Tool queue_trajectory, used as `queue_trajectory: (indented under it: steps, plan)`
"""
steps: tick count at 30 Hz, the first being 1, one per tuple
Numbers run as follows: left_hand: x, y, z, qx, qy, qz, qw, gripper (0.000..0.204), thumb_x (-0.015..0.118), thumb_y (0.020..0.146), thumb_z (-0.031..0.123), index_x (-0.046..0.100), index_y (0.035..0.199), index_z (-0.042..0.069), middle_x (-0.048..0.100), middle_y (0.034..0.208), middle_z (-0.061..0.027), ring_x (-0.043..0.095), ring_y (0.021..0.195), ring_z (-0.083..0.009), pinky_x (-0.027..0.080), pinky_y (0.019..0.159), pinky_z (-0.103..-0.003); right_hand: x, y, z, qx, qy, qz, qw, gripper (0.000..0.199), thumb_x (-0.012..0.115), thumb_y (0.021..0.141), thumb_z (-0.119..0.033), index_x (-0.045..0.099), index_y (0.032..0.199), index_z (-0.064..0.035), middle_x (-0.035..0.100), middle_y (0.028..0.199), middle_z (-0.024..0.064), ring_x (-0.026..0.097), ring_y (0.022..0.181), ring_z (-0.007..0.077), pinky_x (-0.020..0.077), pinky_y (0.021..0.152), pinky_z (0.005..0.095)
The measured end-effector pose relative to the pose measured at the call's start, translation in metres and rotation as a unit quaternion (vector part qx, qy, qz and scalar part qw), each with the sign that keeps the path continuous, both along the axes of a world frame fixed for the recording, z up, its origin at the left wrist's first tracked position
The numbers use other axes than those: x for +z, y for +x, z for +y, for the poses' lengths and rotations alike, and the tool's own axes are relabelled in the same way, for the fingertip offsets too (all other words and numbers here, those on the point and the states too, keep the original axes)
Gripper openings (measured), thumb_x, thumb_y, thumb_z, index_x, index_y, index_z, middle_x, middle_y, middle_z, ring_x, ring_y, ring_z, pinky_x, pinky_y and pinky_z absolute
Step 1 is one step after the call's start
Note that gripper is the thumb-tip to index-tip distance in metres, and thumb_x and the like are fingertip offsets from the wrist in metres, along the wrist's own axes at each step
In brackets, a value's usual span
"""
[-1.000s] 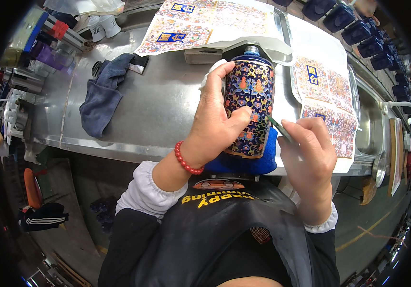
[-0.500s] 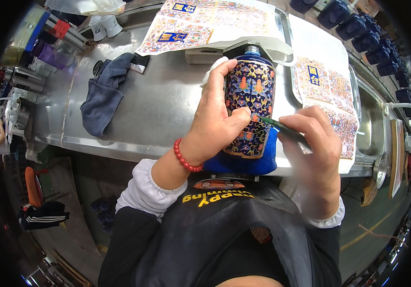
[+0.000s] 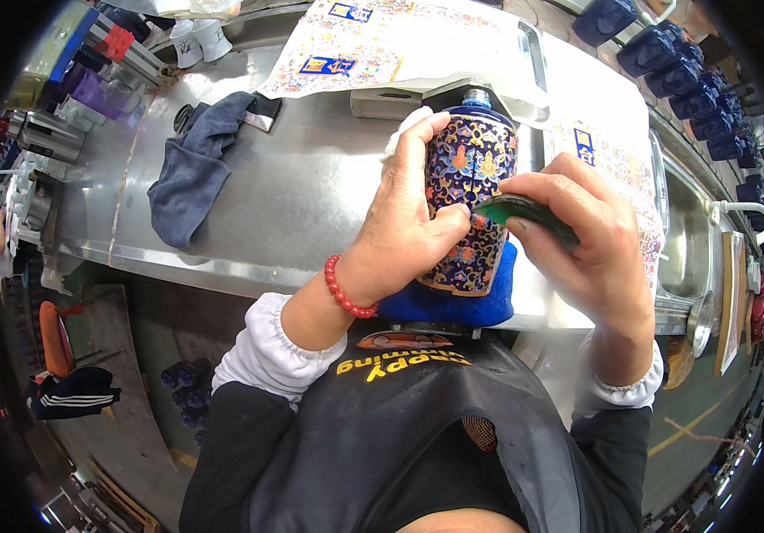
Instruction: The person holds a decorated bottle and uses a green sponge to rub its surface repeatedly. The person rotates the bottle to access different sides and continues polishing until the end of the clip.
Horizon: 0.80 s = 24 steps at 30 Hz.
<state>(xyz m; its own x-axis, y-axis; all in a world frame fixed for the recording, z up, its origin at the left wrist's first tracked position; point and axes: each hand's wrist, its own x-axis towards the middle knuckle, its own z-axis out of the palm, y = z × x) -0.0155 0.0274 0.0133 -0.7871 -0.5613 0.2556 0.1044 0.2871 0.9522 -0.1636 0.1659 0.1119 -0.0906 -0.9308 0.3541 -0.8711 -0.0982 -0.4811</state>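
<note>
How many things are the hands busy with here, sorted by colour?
Blue patterned bottle, gripped by the left hand: 1
Blue cloth under the bottle: 1
Green scraper pressed to the bottle by the right hand: 1
Red bead bracelet on the left wrist: 1
Grey rag lying apart: 1
Total: 5

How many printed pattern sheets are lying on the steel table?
3 visible: one large sheet at the table's far edge, a second to the right of the decorated blue bottle, and one already wrapped on that bottle. More may be hidden beneath the hands.
</note>
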Motion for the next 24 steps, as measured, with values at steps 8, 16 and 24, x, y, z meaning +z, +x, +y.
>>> queue_trajectory:
  steps: [8,16,24]
  plan:
    - [0.005,-0.001,0.001,-0.003,0.028,0.006,1.0,0.078,0.064,0.082,0.006,0.033,0.152,-0.004,0.039,0.153,-0.0201,0.036,0.145,-0.028,0.027,0.121,-0.038,0.0,0.0,0.007,-0.021,0.001,-0.015,1.0,0.03,0.076,0.078,-0.001,0.07,0.107,-0.0038,0.059,0.081,0.0112,0.061,0.073,0.0304,0.0481,0.065,0.0391]
    - [0.004,-0.004,0.002,0.021,-0.047,-0.004,0.999,0.076,0.064,0.081,0.004,0.035,0.151,-0.002,0.04,0.152,-0.0204,0.038,0.143,-0.0288,0.03,0.12,-0.039,-0.002,-0.001,0.012,-0.03,-0.003,-0.029,0.999,0.03,0.076,0.078,0.0,0.07,0.106,-0.0034,0.061,0.082,0.0113,0.062,0.073,0.0303,0.0488,0.065,0.0379]
    - [0.006,-0.003,0.004,0.015,-0.025,-0.018,0.999,0.078,0.066,0.081,0.004,0.035,0.151,-0.002,0.04,0.153,-0.0195,0.039,0.142,-0.0276,0.032,0.119,-0.038,-0.002,-0.006,0.003,-0.005,0.0,-0.037,0.999,0.028,0.073,0.079,-0.001,0.072,0.108,0.0005,0.061,0.083,0.0088,0.061,0.071,0.0197,0.0447,0.063,0.0305]
